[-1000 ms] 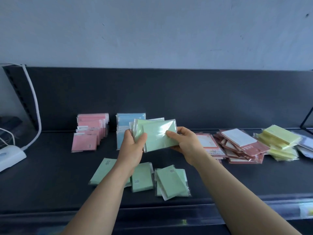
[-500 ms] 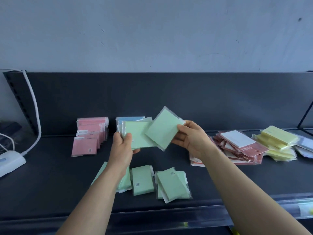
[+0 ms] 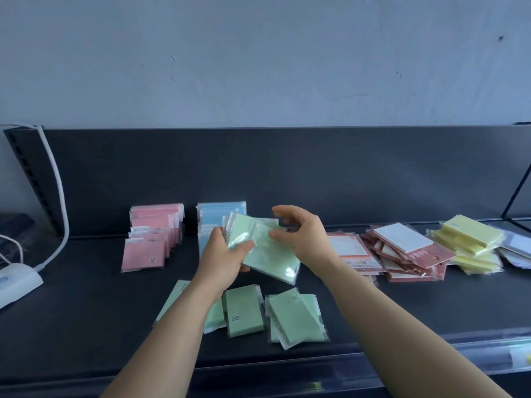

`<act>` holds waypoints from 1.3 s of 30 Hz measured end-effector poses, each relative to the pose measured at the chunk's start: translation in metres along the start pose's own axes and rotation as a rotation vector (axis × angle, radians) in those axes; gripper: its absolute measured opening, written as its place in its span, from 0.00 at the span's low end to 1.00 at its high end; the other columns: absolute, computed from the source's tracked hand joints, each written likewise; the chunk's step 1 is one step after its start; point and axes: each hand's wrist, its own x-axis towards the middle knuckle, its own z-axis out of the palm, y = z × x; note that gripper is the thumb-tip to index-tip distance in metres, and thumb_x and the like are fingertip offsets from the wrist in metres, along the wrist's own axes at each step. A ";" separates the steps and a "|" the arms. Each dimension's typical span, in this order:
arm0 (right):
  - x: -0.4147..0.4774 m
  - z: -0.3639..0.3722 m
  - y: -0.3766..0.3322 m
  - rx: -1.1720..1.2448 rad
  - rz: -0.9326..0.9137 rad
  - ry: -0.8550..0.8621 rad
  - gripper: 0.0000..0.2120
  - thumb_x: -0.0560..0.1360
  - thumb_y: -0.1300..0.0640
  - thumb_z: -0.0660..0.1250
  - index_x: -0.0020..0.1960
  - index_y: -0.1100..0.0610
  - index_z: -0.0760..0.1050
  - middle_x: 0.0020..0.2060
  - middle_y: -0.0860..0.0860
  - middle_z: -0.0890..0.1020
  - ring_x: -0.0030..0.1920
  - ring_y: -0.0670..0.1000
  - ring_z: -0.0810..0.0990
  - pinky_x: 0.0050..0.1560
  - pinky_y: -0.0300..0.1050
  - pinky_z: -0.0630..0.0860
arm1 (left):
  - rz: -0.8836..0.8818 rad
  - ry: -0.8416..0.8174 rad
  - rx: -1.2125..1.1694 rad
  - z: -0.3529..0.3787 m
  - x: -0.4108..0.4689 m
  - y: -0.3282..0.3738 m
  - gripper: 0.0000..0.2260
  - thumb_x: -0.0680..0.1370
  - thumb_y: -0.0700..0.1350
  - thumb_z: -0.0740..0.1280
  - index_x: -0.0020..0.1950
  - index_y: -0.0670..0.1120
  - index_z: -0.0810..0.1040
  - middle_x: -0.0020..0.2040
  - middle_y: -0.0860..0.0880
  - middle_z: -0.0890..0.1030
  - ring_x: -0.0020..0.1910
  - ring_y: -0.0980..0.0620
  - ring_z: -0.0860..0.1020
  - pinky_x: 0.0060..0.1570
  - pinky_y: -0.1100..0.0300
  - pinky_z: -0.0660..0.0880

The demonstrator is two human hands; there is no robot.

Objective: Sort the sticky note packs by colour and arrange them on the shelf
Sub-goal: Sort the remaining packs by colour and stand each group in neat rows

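Far left edge: white device [image 3: 14, 278], cut off by the frame; its white cable [image 3: 57, 196] climbs out of sight at the top of the back panel.
Pink packs [image 3: 152, 237]: upright row on the shelf [image 3: 86, 297], print too small to read.
Blue packs [image 3: 221, 211]: lower half hidden behind the raised bunch.
Left hand [image 3: 222, 254]: thumb on top, fingers under, gripping a fanned bunch of green packs [image 3: 264, 254] above the shelf; glare hides the count.
Right hand [image 3: 304, 234]: just right of the bunch, fingers curved and spread, holding nothing; thumb tip meets the top pack.
Loose green packs [image 3: 293, 314]: flat near the front edge below both hands, leftmost one partly under the forearm.
Red-edged packs [image 3: 402, 251]: messy heap, its left part behind the right wrist.
Yellow packs [image 3: 471, 239]: stacked beside it.
Pale packs [image 3: 520, 248]: cut off, colour unclear.
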 end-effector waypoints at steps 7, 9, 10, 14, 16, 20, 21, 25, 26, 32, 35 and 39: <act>-0.007 0.007 0.016 0.232 0.295 -0.167 0.21 0.78 0.61 0.63 0.70 0.60 0.66 0.61 0.52 0.79 0.59 0.52 0.79 0.61 0.47 0.75 | 0.030 0.007 -0.279 -0.006 0.002 -0.008 0.05 0.82 0.44 0.60 0.52 0.44 0.68 0.56 0.46 0.76 0.49 0.52 0.81 0.54 0.47 0.80; -0.006 0.009 0.012 0.230 0.234 -0.240 0.15 0.78 0.66 0.59 0.64 0.59 0.71 0.57 0.53 0.81 0.57 0.51 0.80 0.57 0.43 0.76 | 0.043 -0.086 -0.259 -0.001 -0.002 -0.003 0.05 0.83 0.45 0.56 0.51 0.45 0.67 0.55 0.46 0.76 0.53 0.50 0.80 0.54 0.48 0.80; -0.004 0.008 0.013 0.224 0.224 -0.255 0.15 0.78 0.67 0.58 0.63 0.59 0.71 0.56 0.52 0.81 0.57 0.51 0.80 0.57 0.43 0.76 | 0.039 -0.115 -0.262 0.000 -0.002 -0.003 0.05 0.83 0.45 0.55 0.51 0.44 0.67 0.55 0.46 0.77 0.54 0.50 0.79 0.54 0.47 0.80; -0.002 0.003 0.029 0.271 0.263 -0.210 0.14 0.76 0.71 0.60 0.58 0.58 0.74 0.55 0.54 0.82 0.58 0.55 0.80 0.63 0.53 0.74 | 0.012 -0.219 -0.254 0.000 0.003 -0.008 0.15 0.80 0.53 0.60 0.60 0.44 0.68 0.59 0.48 0.77 0.58 0.50 0.78 0.58 0.45 0.77; -0.002 0.000 0.037 0.296 0.271 -0.177 0.15 0.75 0.72 0.61 0.59 0.60 0.73 0.56 0.57 0.82 0.58 0.57 0.80 0.63 0.54 0.74 | 0.006 -0.254 -0.135 0.003 0.007 -0.013 0.18 0.76 0.56 0.64 0.60 0.49 0.67 0.58 0.53 0.77 0.60 0.53 0.76 0.62 0.48 0.74; 0.000 -0.013 0.048 0.249 0.312 -0.072 0.15 0.73 0.73 0.62 0.56 0.60 0.74 0.52 0.56 0.83 0.55 0.57 0.81 0.62 0.56 0.75 | 0.009 -0.199 0.186 0.021 0.016 -0.014 0.06 0.82 0.49 0.56 0.54 0.47 0.67 0.48 0.53 0.73 0.47 0.55 0.71 0.49 0.58 0.69; 0.000 -0.017 0.050 0.225 0.325 -0.050 0.14 0.73 0.72 0.62 0.55 0.59 0.74 0.51 0.56 0.83 0.54 0.57 0.81 0.62 0.56 0.75 | 0.004 -0.187 0.234 0.026 0.019 -0.014 0.07 0.82 0.49 0.56 0.52 0.46 0.68 0.47 0.51 0.73 0.46 0.53 0.72 0.47 0.57 0.69; 0.004 -0.035 0.055 0.189 0.355 0.011 0.12 0.74 0.71 0.62 0.53 0.59 0.74 0.51 0.56 0.83 0.55 0.58 0.81 0.62 0.57 0.75 | -0.001 -0.199 0.306 0.045 0.030 -0.012 0.10 0.82 0.50 0.57 0.58 0.46 0.72 0.54 0.48 0.77 0.54 0.47 0.76 0.55 0.52 0.72; 0.006 -0.040 0.056 0.198 0.356 0.027 0.12 0.74 0.72 0.62 0.54 0.60 0.74 0.52 0.57 0.82 0.55 0.58 0.81 0.62 0.58 0.74 | 0.012 -0.213 0.327 0.050 0.032 -0.010 0.11 0.82 0.49 0.57 0.59 0.47 0.73 0.55 0.49 0.78 0.54 0.48 0.76 0.55 0.53 0.72; 0.012 -0.055 0.063 0.157 0.333 0.037 0.13 0.73 0.69 0.64 0.52 0.54 0.76 0.50 0.56 0.83 0.53 0.59 0.82 0.59 0.61 0.76 | 0.028 -0.203 0.278 0.063 0.042 -0.007 0.09 0.81 0.48 0.60 0.60 0.51 0.74 0.57 0.53 0.78 0.55 0.52 0.77 0.60 0.50 0.73; 0.014 -0.050 0.064 0.038 0.286 0.033 0.10 0.72 0.63 0.69 0.51 0.52 0.77 0.47 0.55 0.84 0.50 0.57 0.83 0.56 0.58 0.78 | -0.012 -0.175 0.226 0.058 0.044 -0.010 0.07 0.81 0.48 0.62 0.58 0.51 0.73 0.57 0.54 0.78 0.56 0.53 0.77 0.61 0.49 0.73; 0.019 -0.043 0.064 0.134 0.330 0.093 0.16 0.70 0.61 0.75 0.56 0.56 0.76 0.45 0.54 0.84 0.46 0.56 0.84 0.54 0.56 0.80 | -0.048 -0.166 0.180 0.045 0.040 -0.013 0.12 0.79 0.55 0.64 0.56 0.48 0.73 0.54 0.50 0.78 0.55 0.49 0.78 0.58 0.50 0.75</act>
